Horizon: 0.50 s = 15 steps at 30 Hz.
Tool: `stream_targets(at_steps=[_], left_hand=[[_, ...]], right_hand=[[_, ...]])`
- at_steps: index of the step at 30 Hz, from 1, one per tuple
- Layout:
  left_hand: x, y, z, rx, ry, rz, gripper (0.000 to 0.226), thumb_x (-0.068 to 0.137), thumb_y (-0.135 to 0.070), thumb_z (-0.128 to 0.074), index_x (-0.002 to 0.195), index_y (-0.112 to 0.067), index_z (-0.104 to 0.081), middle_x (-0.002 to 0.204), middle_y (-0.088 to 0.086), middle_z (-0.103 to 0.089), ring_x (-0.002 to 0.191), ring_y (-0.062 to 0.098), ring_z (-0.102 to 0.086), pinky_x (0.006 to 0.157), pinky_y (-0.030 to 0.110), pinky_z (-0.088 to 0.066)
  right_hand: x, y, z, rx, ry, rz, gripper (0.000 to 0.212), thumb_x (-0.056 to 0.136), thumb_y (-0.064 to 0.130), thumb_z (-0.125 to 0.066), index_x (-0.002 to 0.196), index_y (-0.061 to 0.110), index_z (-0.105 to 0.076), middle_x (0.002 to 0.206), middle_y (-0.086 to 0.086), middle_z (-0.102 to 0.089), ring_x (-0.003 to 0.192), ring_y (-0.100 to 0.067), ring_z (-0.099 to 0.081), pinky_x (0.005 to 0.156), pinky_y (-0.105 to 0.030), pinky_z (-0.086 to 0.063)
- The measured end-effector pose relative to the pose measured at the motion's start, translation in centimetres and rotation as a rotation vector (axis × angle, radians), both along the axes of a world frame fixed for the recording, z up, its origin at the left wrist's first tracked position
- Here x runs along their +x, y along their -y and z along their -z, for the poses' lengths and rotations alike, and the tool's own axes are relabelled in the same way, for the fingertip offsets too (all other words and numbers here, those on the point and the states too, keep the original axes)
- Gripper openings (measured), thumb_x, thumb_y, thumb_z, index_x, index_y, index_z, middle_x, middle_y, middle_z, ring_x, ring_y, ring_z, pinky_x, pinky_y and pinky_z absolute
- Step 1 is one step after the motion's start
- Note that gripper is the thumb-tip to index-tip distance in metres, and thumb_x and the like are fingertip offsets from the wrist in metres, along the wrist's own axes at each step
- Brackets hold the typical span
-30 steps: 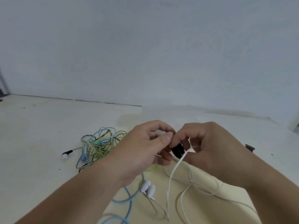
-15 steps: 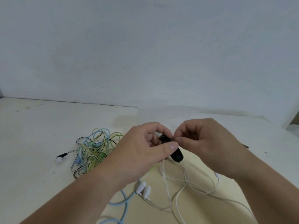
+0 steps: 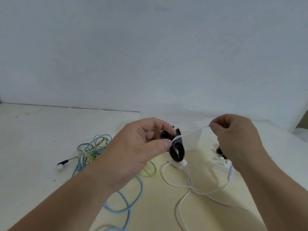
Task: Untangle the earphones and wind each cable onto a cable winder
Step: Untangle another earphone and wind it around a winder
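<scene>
Left hand (image 3: 141, 147) has thumb and fingers curled round the black cable winder (image 3: 177, 150), holding it just above the white earbuds (image 3: 180, 164). The right hand (image 3: 236, 140) is pinching the white cable (image 3: 188, 134) in its fingertips, off to the right. That bit of cable runs taut from the winder to the pinch, and the rest lies in loose loops on the table (image 3: 33, 139) below. Over on the left there's the tangle (image 3: 93, 150) of blue, yellow and black cables, well apart from the winder, with one black earbud (image 3: 61, 165) poking out its left side. A light blue cable (image 3: 133, 202) trails under the left forearm.
</scene>
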<state>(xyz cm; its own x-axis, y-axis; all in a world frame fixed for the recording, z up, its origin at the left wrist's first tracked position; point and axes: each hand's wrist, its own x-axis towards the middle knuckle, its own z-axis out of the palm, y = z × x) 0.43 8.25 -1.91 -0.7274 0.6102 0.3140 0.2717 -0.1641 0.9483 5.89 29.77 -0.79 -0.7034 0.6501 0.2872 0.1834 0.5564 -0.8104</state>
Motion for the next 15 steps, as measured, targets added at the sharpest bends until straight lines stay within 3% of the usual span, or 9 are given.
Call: stream_targets(at_steps=[2, 3, 5, 6, 10, 12, 15], left_hand=[[0.1, 0.1, -0.3, 0.022, 0.011, 0.019, 0.018, 0.07, -0.016, -0.072, 0.086, -0.024, -0.076, 0.085, 0.008, -0.074, 0.083, 0.02, -0.068, 0.088, 0.034, -0.057], [0.1, 0.2, -0.4, 0.016, 0.006, 0.015, 0.017, 0.074, -0.01, -0.071, 0.085, -0.023, -0.075, 0.083, 0.005, -0.074, 0.08, 0.015, -0.068, 0.081, 0.025, -0.057], [0.1, 0.3, -0.6, -0.012, 0.009, -0.021, 0.024, 0.084, 0.003, -0.065, 0.082, -0.02, -0.073, 0.078, 0.0, -0.073, 0.07, 0.006, -0.066, 0.061, 0.007, -0.046], [0.2, 0.4, -0.6, -0.022, 0.015, -0.037, 0.027, 0.086, 0.005, -0.063, 0.082, -0.02, -0.073, 0.078, 0.001, -0.073, 0.068, 0.006, -0.065, 0.057, 0.005, -0.043], [0.1, 0.1, -0.4, -0.048, 0.033, -0.043, 0.02, 0.079, -0.007, -0.061, 0.081, -0.023, -0.073, 0.085, 0.004, -0.071, 0.071, 0.015, -0.065, 0.063, 0.019, -0.052], [0.3, 0.0, -0.3, -0.073, 0.048, -0.016, 0.023, 0.086, 0.001, -0.06, 0.082, -0.018, -0.072, 0.083, 0.005, -0.067, 0.063, 0.014, -0.064, 0.061, 0.026, -0.055], [0.6, 0.0, -0.4, -0.062, 0.047, 0.011, 0.021, 0.077, -0.003, -0.058, 0.08, -0.019, -0.072, 0.08, 0.004, -0.066, 0.059, 0.017, -0.062, 0.057, 0.026, -0.054]], right_hand=[[-0.1, -0.1, 0.0, -0.004, 0.026, 0.044, 0.017, 0.096, 0.017, -0.056, 0.081, 0.02, -0.064, 0.064, -0.005, -0.064, 0.067, -0.033, -0.067, 0.07, -0.046, -0.058], [-0.1, -0.2, 0.0, 0.001, 0.034, 0.065, 0.017, 0.096, 0.017, -0.055, 0.082, 0.02, -0.064, 0.066, -0.006, -0.064, 0.068, -0.034, -0.067, 0.072, -0.047, -0.058], [-0.2, -0.6, 0.0, 0.022, 0.048, 0.1, 0.015, 0.098, 0.017, -0.052, 0.088, 0.016, -0.064, 0.067, -0.004, -0.063, 0.063, -0.029, -0.065, 0.066, -0.04, -0.055], [-0.2, -0.9, 0.1, 0.032, 0.047, 0.116, 0.016, 0.099, 0.017, -0.05, 0.091, 0.014, -0.063, 0.067, -0.003, -0.062, 0.059, -0.025, -0.061, 0.059, -0.034, -0.05], [0.2, -1.6, 0.0, 0.001, -0.014, 0.178, 0.017, 0.103, 0.016, -0.045, 0.098, 0.011, -0.06, 0.067, 0.001, -0.056, 0.049, -0.011, -0.05, 0.045, -0.023, -0.031], [0.2, -1.8, -0.1, -0.009, -0.045, 0.19, 0.017, 0.103, 0.017, -0.045, 0.099, 0.011, -0.061, 0.068, 0.001, -0.057, 0.049, -0.011, -0.051, 0.045, -0.023, -0.031], [0.1, -1.8, -0.2, -0.002, 0.029, 0.145, 0.015, 0.1, 0.017, -0.049, 0.1, 0.013, -0.063, 0.072, 0.001, -0.061, 0.055, -0.013, -0.057, 0.05, -0.025, -0.036]])
